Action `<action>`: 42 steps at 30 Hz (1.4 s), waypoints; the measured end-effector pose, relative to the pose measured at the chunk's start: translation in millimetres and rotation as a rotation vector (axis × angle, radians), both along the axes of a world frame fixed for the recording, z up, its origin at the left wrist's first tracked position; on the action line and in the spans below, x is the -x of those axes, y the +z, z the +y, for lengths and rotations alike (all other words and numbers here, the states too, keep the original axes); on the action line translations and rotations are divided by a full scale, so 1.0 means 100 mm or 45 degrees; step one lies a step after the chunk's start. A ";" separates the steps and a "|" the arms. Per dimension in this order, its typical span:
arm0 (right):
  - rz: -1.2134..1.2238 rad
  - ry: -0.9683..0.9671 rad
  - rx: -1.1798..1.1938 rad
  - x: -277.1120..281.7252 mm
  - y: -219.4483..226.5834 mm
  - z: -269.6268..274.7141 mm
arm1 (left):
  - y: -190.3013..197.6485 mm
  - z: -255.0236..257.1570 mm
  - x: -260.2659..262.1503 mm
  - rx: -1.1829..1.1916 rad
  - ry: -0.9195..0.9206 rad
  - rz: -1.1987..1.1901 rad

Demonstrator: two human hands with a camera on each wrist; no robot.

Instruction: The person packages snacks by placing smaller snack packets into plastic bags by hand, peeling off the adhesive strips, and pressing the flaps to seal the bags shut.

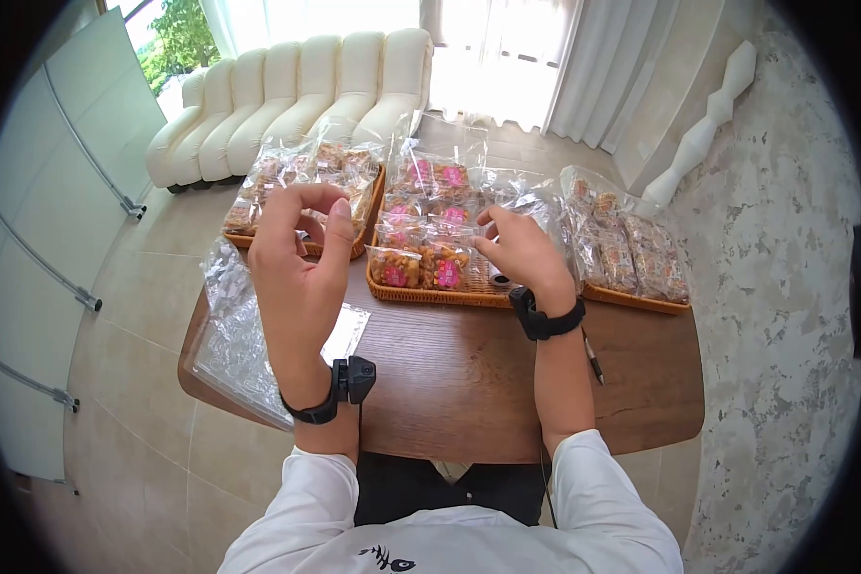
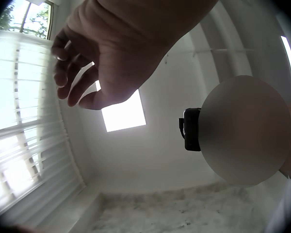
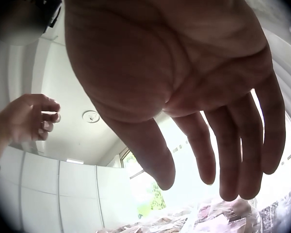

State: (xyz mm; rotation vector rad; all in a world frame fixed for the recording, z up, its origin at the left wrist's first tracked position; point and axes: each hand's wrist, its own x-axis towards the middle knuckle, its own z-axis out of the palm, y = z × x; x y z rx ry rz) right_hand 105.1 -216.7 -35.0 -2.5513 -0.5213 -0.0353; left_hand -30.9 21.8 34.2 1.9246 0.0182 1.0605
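Note:
My left hand (image 1: 301, 253) is raised over the left part of the table, its fingers loosely bent and holding nothing. In the left wrist view the left hand (image 2: 116, 53) has bare fingers against the ceiling. My right hand (image 1: 526, 251) hovers by the middle wicker basket (image 1: 430, 296), empty, with relaxed fingers; the right wrist view shows its palm (image 3: 174, 63) and spread fingers. Clear packs of snacks with pink labels (image 1: 447, 275) fill that basket in rows. Behind the left hand stands another basket (image 1: 381, 196) of bagged snacks. To the right, a third basket (image 1: 631, 298) bears wrapped snacks (image 1: 605, 251).
Clear plastic bags (image 1: 230, 335) lie at the left of the wooden table (image 1: 450, 383). A pen (image 1: 593, 359) rests near the right forearm. Beyond the table is a cream sofa (image 1: 297, 91); white panels (image 1: 38, 268) stand left, a grey wall (image 1: 784, 287) right.

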 end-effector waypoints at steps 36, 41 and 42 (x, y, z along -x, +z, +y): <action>-0.995 0.736 -2.161 1.59 0.78 -0.64 | -1.23 -1.48 -0.61 -0.969 -1.130 0.067; -0.708 1.592 -2.282 1.81 1.00 -0.88 | -1.71 -1.97 -0.42 -1.070 -1.425 0.075; -0.620 1.759 -2.337 1.89 1.06 -0.93 | -1.81 -2.04 -0.35 -1.071 -1.489 0.150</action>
